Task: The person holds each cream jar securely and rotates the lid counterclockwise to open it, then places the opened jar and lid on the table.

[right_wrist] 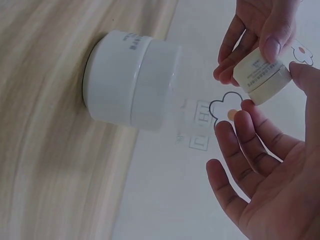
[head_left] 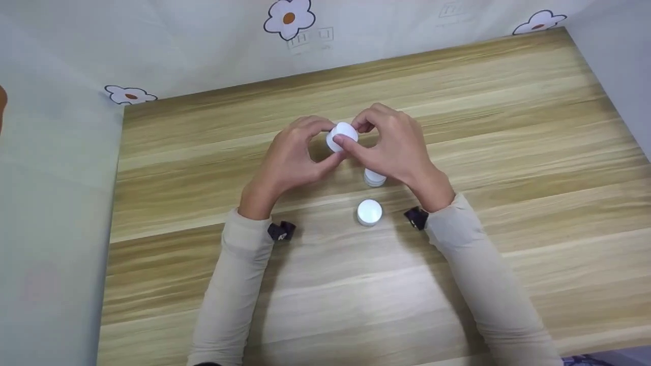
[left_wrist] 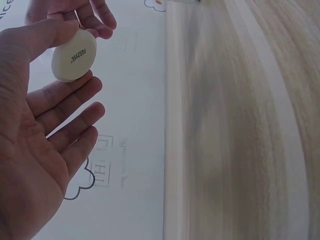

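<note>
Between both hands is a small white cream jar, held up over the table. My left hand grips its body with thumb and forefinger; the stamped base faces the left wrist camera. On the lid end, my right hand pinches the jar with thumb and forefinger, its other fingers spread in the right wrist view. Small print runs along the side of the held jar, and a seam shows between body and lid. A second white jar stands on the table, partly hidden under the right hand.
Nearer the body, another white lidded jar stands on the wood-grain table. One standing jar looms large in the right wrist view. A pale cloth with printed flowers rises behind the table's far edge.
</note>
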A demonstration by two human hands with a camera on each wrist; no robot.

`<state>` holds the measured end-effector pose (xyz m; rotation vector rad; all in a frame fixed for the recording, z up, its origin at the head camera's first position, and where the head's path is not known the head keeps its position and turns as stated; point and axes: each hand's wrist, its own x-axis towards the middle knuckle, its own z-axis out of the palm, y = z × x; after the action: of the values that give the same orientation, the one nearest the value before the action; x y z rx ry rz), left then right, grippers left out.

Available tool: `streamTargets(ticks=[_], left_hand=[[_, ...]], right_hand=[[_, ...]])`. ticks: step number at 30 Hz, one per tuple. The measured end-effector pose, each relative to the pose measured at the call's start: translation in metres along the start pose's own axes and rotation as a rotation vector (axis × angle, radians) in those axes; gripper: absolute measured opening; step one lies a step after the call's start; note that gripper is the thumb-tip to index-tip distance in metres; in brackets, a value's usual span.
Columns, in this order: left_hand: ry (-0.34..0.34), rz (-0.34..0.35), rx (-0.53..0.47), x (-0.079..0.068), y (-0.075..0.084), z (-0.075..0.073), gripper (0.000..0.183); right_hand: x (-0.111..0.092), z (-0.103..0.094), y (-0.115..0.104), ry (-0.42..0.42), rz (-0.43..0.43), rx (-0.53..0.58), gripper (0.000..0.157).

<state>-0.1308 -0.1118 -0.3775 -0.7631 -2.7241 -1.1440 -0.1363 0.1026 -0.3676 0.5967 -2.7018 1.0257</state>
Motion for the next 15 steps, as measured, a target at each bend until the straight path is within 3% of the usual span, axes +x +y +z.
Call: streamTargets(ticks=[15], left_hand=[[-0.029,-0.015,0.003,-0.0007,0.0001,-0.0005,0.041]], right_hand=[[0.0001,-0.0024,-0.0011,-0.062,-0.07,0.007,0.037]])
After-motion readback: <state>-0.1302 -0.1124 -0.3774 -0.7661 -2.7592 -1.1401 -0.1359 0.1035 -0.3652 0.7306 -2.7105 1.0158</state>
